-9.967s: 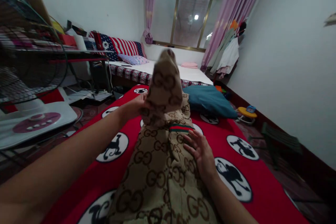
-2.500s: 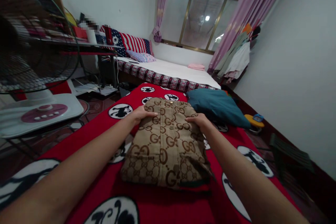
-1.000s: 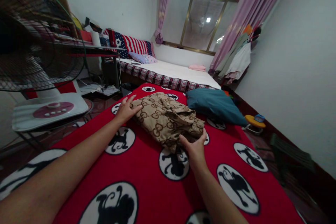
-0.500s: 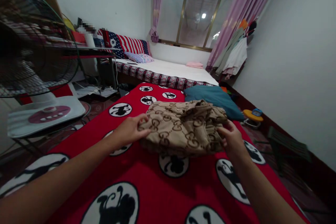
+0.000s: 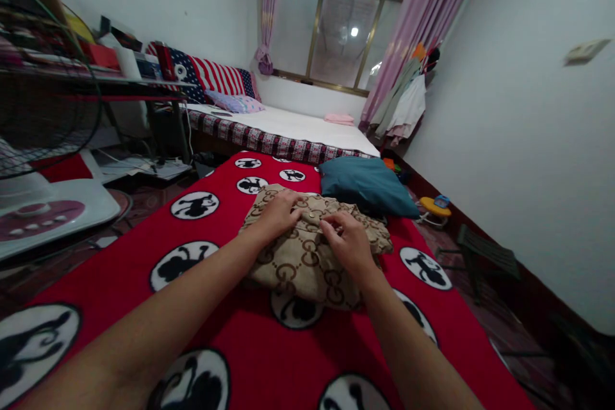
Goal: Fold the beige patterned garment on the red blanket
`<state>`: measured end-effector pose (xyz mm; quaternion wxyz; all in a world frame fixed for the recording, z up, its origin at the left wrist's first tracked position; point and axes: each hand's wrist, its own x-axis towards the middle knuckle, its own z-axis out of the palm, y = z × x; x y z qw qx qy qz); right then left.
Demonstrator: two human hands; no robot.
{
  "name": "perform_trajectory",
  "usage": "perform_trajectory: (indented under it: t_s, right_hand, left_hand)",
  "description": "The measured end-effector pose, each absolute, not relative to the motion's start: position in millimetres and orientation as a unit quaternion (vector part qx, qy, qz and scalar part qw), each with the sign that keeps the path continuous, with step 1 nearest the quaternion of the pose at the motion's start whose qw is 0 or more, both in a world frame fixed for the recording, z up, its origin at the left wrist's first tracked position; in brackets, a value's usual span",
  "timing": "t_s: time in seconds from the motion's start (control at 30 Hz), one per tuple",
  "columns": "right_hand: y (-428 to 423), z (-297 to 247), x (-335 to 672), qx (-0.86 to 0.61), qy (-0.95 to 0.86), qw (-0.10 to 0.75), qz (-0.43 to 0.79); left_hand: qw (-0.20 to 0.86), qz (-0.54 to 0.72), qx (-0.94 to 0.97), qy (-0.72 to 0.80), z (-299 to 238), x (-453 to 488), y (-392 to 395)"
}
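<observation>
A folded beige garment with a brown monogram print [image 5: 298,262] lies on a red blanket with round black-and-white cartoon patches [image 5: 225,333]. My left hand [image 5: 277,213] rests on the garment's far left part, fingers bent onto the cloth. My right hand [image 5: 348,241] sits on top of it just to the right, thumb and fingers pinching the fabric near a small button. Both forearms reach in from the bottom edge.
A teal pillow [image 5: 368,187] lies just beyond the garment. A bed with a white sheet [image 5: 298,131] stands further back under the window. A standing fan [image 5: 43,134] and a cluttered shelf are at the left. A small stool [image 5: 485,259] stands by the right wall.
The garment was folded into a compact bundle, lifted and turned between both hands, then set down again. Both hands moved from its sides onto its top.
</observation>
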<state>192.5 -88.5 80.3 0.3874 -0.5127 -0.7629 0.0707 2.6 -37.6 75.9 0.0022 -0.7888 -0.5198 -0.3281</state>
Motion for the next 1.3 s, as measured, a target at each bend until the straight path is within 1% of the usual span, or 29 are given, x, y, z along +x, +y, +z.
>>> perform_trajectory:
  t_s: [0.1, 0.17, 0.33, 0.47, 0.67, 0.73, 0.93, 1.1, 1.13, 1.2, 1.27, 1.3]
  right_hand:
    - [-68, 42, 192, -0.625, -0.710, 0.319, 0.063]
    - [-62, 25, 195, -0.639, -0.699, 0.320, 0.045]
    - [-67, 19, 197, -0.578, -0.720, 0.380, 0.054]
    - [-72, 22, 196, -0.536, -0.755, 0.373, 0.063]
    - [-75, 26, 196, -0.415, -0.829, 0.373, 0.024]
    - [-76, 27, 196, -0.406, -0.836, 0.367, 0.018]
    - [-78, 26, 196, -0.407, -0.842, 0.353, 0.017]
    - [-78, 25, 196, -0.406, -0.845, 0.348, 0.019]
    - [-78, 25, 196, -0.406, -0.845, 0.347, 0.020]
    - [-78, 24, 195, -0.408, -0.845, 0.344, 0.024]
    - [-78, 25, 194, -0.412, -0.844, 0.341, 0.031]
    - [-78, 25, 194, -0.414, -0.844, 0.340, 0.036]
  left_hand:
    - [0.027, -0.343, -0.771, -0.537, 45, 0, -29]
    - [0.045, -0.344, -0.774, -0.530, 36, -1, -33]
    - [0.032, -0.344, -0.776, -0.528, 39, 2, -42]
    - [0.028, -0.362, -0.786, -0.501, 42, 3, -44]
    - [0.002, -0.369, -0.815, -0.447, 45, 3, -55]
    - [0.007, -0.352, -0.806, -0.477, 45, 5, -57]
    - [0.047, -0.255, -0.690, -0.676, 53, -8, -51]
    - [0.011, -0.215, -0.651, -0.728, 68, -32, -43]
    - [0.016, -0.214, -0.655, -0.724, 69, -33, -43]
    - [0.060, -0.229, -0.685, -0.690, 67, -27, -46]
    - [0.090, -0.261, -0.746, -0.607, 60, -15, -49]
    - [0.081, -0.273, -0.781, -0.557, 56, -8, -51]
